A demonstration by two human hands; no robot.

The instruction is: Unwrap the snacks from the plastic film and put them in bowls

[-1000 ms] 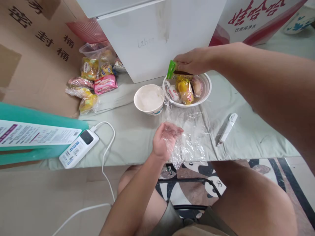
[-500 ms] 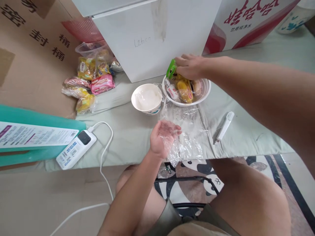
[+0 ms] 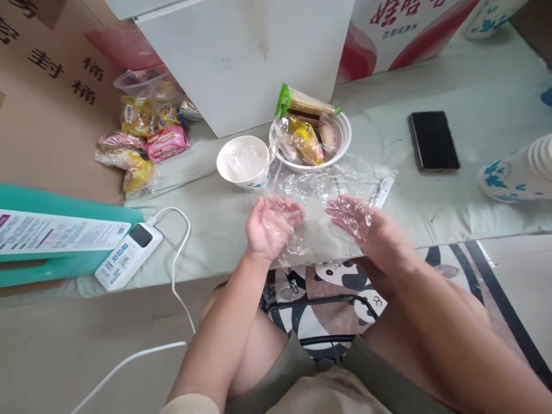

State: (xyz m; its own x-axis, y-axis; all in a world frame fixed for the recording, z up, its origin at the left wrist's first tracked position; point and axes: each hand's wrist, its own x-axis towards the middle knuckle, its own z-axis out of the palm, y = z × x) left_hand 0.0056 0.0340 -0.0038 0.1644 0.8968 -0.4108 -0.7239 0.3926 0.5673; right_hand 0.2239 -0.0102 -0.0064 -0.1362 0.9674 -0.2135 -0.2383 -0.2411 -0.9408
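Basically, clear plastic bag [image 3: 302, 185] lies btw & over both hands: film across the fingers of L hand [image 3: 266, 230] & R hand [image 3: 365, 227]. L fingers loosely bent, R ones nearly straight; hands apart, palms roughly facing, neither set visibly pinching. Bag's far part reaches snack bowl [image 3: 344, 138]; near part hangs over table's front edge, approx. under L hand. Paper cup [image 3: 242, 162] sits just beyond L hand, close to bowl's L side. White box [image 3: 241, 75] stands right behind bowl, so far side's tight. To R, stretch of bare cloth [image 3: 420, 204] runs up to phone [image 3: 434, 141] & stacked cups [image 3: 517, 172].
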